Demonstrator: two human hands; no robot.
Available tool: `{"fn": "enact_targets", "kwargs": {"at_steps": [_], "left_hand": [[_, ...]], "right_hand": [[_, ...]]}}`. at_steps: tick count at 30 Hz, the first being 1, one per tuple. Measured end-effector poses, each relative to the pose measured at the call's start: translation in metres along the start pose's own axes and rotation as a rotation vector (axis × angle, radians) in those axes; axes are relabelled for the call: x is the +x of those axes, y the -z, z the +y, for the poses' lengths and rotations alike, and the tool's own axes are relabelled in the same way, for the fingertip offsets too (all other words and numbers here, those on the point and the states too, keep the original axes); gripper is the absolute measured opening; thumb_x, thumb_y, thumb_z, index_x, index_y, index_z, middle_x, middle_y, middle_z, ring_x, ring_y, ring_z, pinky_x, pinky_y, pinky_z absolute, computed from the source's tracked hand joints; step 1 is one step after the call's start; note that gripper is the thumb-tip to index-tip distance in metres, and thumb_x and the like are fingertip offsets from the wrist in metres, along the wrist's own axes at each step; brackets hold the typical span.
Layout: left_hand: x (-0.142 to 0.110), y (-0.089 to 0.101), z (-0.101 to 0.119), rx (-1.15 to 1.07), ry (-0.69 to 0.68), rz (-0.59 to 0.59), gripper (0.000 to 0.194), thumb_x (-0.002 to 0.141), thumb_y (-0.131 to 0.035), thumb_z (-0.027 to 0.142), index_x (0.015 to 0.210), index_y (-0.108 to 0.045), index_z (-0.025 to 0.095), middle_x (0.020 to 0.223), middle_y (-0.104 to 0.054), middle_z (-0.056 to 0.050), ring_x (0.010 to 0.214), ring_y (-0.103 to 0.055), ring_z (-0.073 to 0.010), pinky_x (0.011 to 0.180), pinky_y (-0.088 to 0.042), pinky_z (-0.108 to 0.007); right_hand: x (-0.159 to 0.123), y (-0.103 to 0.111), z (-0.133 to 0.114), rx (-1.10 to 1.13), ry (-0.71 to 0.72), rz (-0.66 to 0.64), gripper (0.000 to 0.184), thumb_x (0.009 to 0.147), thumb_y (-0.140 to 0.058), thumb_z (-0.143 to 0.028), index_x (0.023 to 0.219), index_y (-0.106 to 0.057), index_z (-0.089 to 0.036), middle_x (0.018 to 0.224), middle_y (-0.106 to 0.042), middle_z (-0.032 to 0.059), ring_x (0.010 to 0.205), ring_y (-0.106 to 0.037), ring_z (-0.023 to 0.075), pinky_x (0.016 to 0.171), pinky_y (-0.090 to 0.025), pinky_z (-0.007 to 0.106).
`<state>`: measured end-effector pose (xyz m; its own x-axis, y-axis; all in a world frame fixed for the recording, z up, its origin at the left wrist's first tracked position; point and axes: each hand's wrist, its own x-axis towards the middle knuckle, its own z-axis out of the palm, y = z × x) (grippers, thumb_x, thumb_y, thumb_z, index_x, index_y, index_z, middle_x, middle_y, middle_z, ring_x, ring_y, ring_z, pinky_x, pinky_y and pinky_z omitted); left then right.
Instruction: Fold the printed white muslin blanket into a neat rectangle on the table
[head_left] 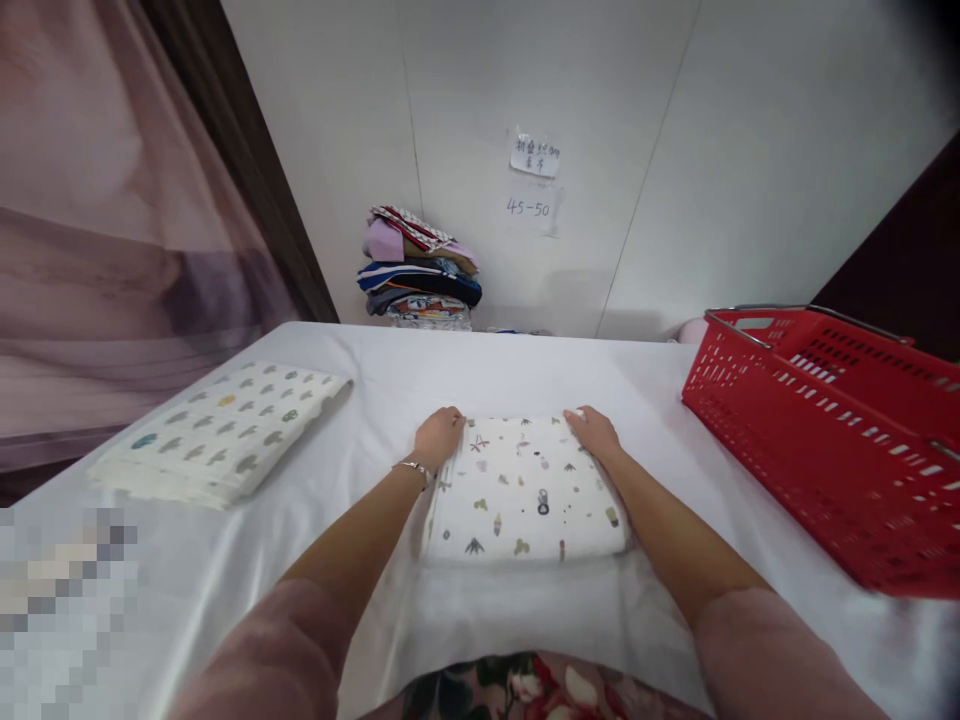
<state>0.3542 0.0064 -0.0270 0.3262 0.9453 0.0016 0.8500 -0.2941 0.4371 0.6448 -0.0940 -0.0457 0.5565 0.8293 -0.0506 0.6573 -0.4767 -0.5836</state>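
A folded white cloth (525, 495) printed with small coloured figures lies on the white table (525, 375) in front of me. My left hand (437, 435) grips its far left corner, fingers curled over the edge. My right hand (594, 432) holds the far right corner the same way. A thin bracelet sits on my left wrist. Both forearms run along the sides of the cloth.
A second folded cloth (225, 430) with a leaf print lies at the left. A red plastic basket (832, 420) stands at the right. A pile of folded clothes (418, 270) sits against the white wall at the back, under two paper notes (534, 155).
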Motion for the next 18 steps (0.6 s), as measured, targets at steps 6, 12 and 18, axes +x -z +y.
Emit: {"fn": "enact_targets", "kwargs": {"at_steps": [6,12,18], "left_hand": [[-0.013,0.0,0.009,0.144,-0.191,0.186,0.031,0.086,-0.04,0.024,0.109,-0.059,0.018,0.118,-0.058,-0.009,0.113,-0.048,-0.0233,0.092,-0.039,-0.036],[-0.038,-0.012,0.031,0.282,-0.535,0.142,0.043,0.09,-0.036,0.036,0.127,-0.047,0.017,0.14,-0.04,-0.009,0.132,-0.028,-0.0248,0.109,-0.019,-0.045],[-0.037,-0.027,0.027,0.273,-0.424,-0.006,0.057,0.09,-0.028,0.048,0.136,-0.037,0.015,0.144,-0.035,-0.01,0.134,-0.025,-0.0261,0.11,-0.014,-0.046]], "right_hand": [[-0.012,0.007,-0.014,-0.203,0.081,0.04,0.059,0.083,-0.043,-0.049,0.13,-0.044,-0.012,0.122,-0.054,0.0184,0.113,-0.049,0.0304,0.09,-0.039,0.04],[-0.052,-0.005,-0.039,-0.321,0.646,-0.023,0.06,0.089,-0.033,-0.047,0.139,-0.031,-0.016,0.148,-0.025,0.0098,0.137,-0.014,0.0238,0.11,-0.01,0.043],[-0.054,-0.022,-0.04,-0.334,0.668,-0.294,0.069,0.086,-0.026,-0.063,0.142,-0.027,-0.023,0.15,-0.019,0.005,0.138,-0.01,0.0229,0.11,-0.001,0.043]]}}
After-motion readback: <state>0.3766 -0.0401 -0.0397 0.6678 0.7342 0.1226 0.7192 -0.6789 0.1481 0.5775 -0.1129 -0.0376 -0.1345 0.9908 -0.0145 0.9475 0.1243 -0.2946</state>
